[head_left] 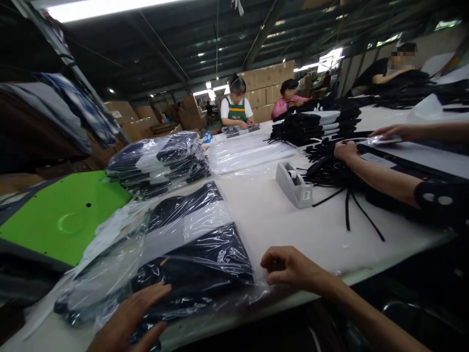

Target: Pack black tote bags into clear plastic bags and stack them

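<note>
A folded dark garment in a clear plastic bag (198, 254), with a pale band across it, lies flat at the table's near edge. My left hand (128, 320) is over the bag's lower left, its fingers spread and thumb apart. Whether its fingertips touch the plastic I cannot tell. Just off the bag's right corner is my right hand (287, 266), with fingers loosely bent, thumb apart and nothing visible between them. The empty end of the bag spreads out to the left, crumpled and see-through.
Bagged garments (161, 161) are stacked behind. A grey tape dispenser (293, 185) stands mid-table. At right, a co-worker's hands (346, 150) are at dark garments with straps (330, 166). A green panel (69, 215) is at left. Other people work across the table.
</note>
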